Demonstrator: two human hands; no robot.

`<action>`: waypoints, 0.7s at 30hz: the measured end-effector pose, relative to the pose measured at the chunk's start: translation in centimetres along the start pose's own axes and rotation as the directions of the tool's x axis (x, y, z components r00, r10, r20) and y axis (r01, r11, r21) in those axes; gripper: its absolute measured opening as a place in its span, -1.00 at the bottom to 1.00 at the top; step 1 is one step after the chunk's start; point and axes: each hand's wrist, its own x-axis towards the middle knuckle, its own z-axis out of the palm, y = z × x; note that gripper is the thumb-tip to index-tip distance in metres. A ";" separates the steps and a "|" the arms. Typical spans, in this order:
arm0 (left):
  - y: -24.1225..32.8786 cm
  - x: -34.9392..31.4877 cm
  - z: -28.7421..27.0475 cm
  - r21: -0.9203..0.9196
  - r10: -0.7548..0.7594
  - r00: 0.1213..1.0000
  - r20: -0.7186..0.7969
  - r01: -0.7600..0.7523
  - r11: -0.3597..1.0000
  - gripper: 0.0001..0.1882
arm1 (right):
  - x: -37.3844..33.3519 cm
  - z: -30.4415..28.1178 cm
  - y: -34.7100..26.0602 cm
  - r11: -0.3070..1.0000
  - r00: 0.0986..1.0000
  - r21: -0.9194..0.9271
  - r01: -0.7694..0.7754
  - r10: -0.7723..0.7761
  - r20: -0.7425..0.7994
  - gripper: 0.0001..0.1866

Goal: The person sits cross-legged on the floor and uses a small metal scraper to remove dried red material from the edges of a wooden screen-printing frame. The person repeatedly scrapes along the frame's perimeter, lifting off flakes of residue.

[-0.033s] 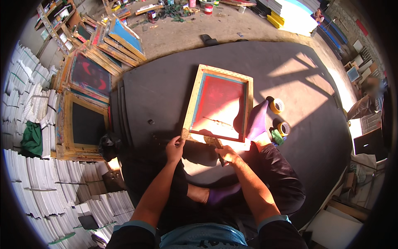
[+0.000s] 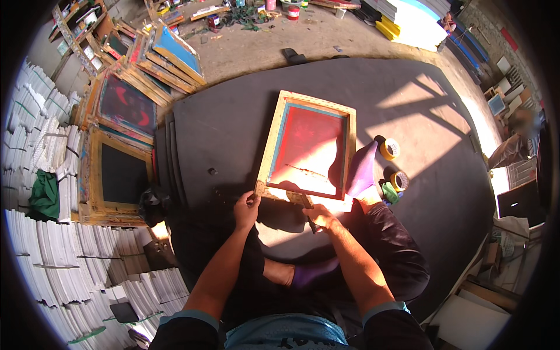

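Observation:
A wooden silk-screen frame (image 2: 271,146) with red mesh bordered in blue lies tilted in front of me, sunlight across its lower half. At its near left corner my left hand (image 2: 246,211) has its fingers closed on the wood. My right hand (image 2: 322,218) is wrapped round a dark-handled tool (image 2: 308,204), whose upper end reaches the near rail of the frame; its exact kind is hard to make out. Beside the frame's right edge rests my purple-socked foot (image 2: 364,172).
Yellow tape rolls (image 2: 389,149) and a green scrap (image 2: 389,193) lie right of my foot on the black sheets (image 2: 233,116). More screen frames (image 2: 125,105) lean at the left, behind a black plastic bag (image 2: 154,205). Bundled white stacks (image 2: 52,251) line the left side. A person (image 2: 516,143) is far right.

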 end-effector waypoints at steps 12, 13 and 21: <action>1.0 0.9 0.4 -0.036 -0.029 0.999 0.027 0.030 0.999 -0.62 | 0.3 0.5 0.4 0.706 0.877 -0.611 0.358 -0.480 -0.041 -0.67; 1.0 0.8 0.4 -0.036 -0.031 0.999 0.026 0.032 0.999 -0.62 | 0.4 1.1 1.1 0.440 0.770 -0.823 0.359 -0.638 -0.005 -0.65; 0.1 0.5 0.5 -0.089 -0.038 0.999 0.002 0.038 0.995 -0.60 | -0.9 3.2 0.1 0.850 0.879 -0.514 0.119 -0.331 -0.343 -0.54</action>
